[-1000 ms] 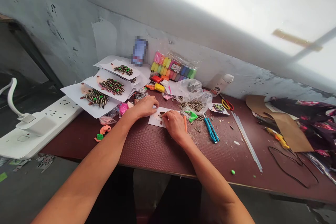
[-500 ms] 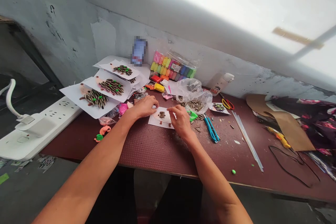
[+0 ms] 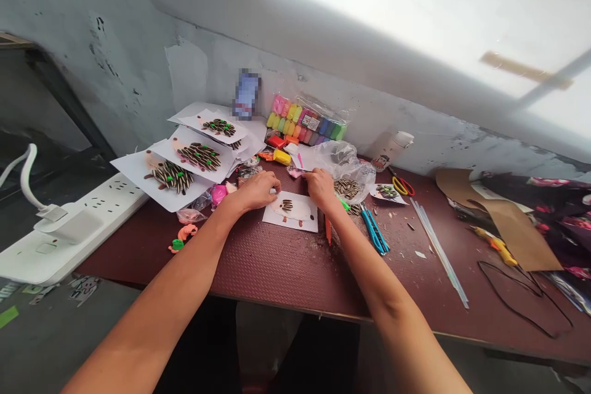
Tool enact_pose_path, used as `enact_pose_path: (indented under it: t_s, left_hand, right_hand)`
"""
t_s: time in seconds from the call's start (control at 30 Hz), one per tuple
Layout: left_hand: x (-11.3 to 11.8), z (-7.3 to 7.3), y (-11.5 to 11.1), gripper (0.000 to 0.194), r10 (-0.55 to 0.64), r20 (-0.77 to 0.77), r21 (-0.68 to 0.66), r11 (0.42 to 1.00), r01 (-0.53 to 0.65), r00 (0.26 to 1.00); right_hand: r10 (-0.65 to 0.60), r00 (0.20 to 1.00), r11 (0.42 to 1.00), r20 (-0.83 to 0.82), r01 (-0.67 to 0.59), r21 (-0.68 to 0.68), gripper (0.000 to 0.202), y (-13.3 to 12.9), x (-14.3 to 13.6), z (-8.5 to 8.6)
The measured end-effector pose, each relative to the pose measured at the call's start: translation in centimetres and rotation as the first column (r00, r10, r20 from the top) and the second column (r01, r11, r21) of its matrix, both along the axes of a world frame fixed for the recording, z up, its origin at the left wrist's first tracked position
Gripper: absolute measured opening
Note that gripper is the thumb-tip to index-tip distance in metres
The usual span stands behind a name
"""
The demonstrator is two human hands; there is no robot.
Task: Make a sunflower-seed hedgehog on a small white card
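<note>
A white card [image 3: 302,225] lies on the dark red table, bearing a pale clay shape with brown feet and several striped seeds [image 3: 287,205] stuck on it. My left hand [image 3: 261,189] rests at the card's upper left edge, fingers bent; whether anything is between them cannot be made out. Beyond the card's upper right corner, my right hand [image 3: 319,186] has its fingertips pinched together near loose seeds; what they hold, if anything, is too small to tell. A pile of striped seeds [image 3: 346,188] sits right of that hand, partly under a clear plastic bag [image 3: 339,157].
Finished-looking seed hedgehog cards [image 3: 198,157] are stacked at the left beside a white power strip [image 3: 83,221]. Coloured clay packs [image 3: 307,123] lean at the wall. Blue cutter [image 3: 375,231], scissors [image 3: 402,185], clear sticks [image 3: 441,252], bottle [image 3: 392,151] and glue gun [image 3: 496,246] are rightward.
My right hand has moved off the clay shape, up and away past the card's corner, uncovering the card's right side and an orange tool. My left hand has stayed near the card's left edge.
</note>
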State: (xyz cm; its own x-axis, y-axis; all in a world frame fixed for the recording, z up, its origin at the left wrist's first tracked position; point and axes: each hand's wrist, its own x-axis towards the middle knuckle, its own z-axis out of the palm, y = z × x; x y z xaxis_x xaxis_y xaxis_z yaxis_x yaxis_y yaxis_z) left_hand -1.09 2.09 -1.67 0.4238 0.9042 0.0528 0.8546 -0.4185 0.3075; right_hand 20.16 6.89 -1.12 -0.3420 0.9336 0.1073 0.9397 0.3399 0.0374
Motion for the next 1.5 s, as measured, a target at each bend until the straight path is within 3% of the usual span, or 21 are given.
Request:
enact_pose_path:
  t_s: [0.37,0.5,0.67,0.87,0.93,1.13,1.5]
  left_hand:
    - [0.1,0.0,-0.1,0.026,0.01,0.006,0.0,1.0,-0.01,1.0]
    - [0.0,0.0,-0.1,0.025,0.013,0.017,0.001,1.0,-0.013,1.0]
    - [0.0,-0.3,0.2,0.026,0.005,0.018,0.014,1.0,-0.005,1.0]
    - [-0.1,-0.7,0.4,0.025,-0.005,0.032,0.026,1.0,0.004,0.999]
    - [-0.1,-0.7,0.4,0.026,-0.004,0.03,0.026,1.0,0.003,1.0]
    - [0.0,-0.3,0.1,0.026,0.002,0.012,0.014,1.0,-0.002,1.0]
    - [0.2,0.8,-0.7,0.028,0.054,-0.011,-0.033,0.998,-0.055,0.998]
  right_hand:
    - [0.047,0.994,0.999,0.1,-0.048,0.007,0.032,1.0,-0.1,0.8]
    - [0.042,0.992,0.999,-0.123,-0.038,0.033,0.028,-1.2,0.3,1.2]
    - [0.124,0.899,0.992,-0.42,-0.097,0.084,0.027,-4.9,1.2,1.1]
    - [-0.013,0.83,1.0,-0.558,-0.002,-0.025,0.025,-6.3,2.0,0.5]
    - [-0.013,0.817,0.999,-0.576,-0.015,-0.045,0.024,-6.7,1.7,0.3]
    - [0.141,0.814,0.985,-0.564,-0.173,-0.004,0.019,-9.1,0.1,-0.2]
    - [0.195,0.834,0.978,-0.517,-0.203,0.043,0.017,-10.4,-1.4,-1.1]
